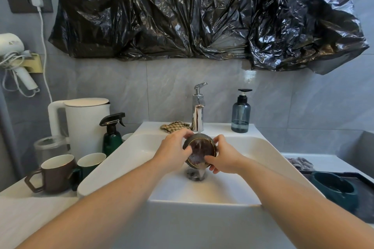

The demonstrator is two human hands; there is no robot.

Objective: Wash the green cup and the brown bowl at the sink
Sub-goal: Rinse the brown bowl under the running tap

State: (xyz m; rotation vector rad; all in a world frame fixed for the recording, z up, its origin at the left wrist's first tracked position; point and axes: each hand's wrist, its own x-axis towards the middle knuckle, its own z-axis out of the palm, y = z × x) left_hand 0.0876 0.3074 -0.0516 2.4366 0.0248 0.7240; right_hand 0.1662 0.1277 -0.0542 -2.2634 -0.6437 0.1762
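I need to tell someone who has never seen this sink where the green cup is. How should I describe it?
Start at the white sink and look to the counter on its left side. Two cups stand there in front of the white kettle. The green cup is the one nearest the sink; unlike the brown cup beside it, it is dark green outside and white inside.

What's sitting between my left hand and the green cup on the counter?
Nothing solid shows in the gap. The left hand grips the brown bowl under the tap; the green cup stands left, past the sink rim, beside the brown mug.
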